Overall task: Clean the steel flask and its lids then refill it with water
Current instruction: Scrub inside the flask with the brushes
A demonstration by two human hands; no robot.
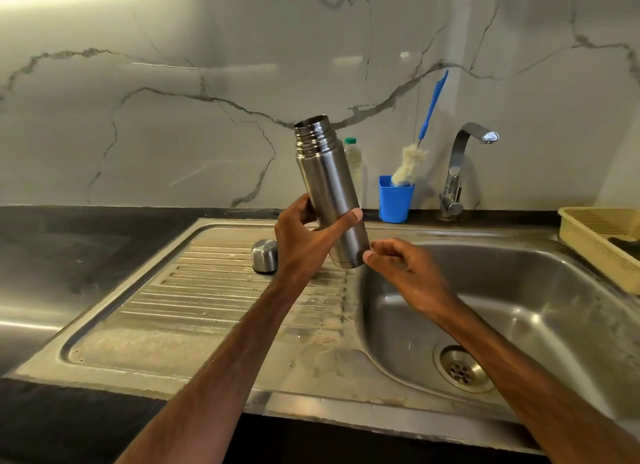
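A: Flask (327, 186) status?
B: Uncapped and tilted above the drainboard (207, 290). My left hand (301, 245) grips its middle, and my right hand (405, 269) is loose-fingered just beside its base. The lid (265, 256) stands on the drainboard.

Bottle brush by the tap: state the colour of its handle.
The brush handle is blue, like the cup it stands in; the head view shows it best.

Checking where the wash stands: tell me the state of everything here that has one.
steel flask: uncapped, tilted, in left hand grip
right hand: fingertips at flask base, grip unclear
steel lid: off, dome-up on drainboard
tap: no water visible
plastic bottle: capped
bottle brush: standing in blue cup
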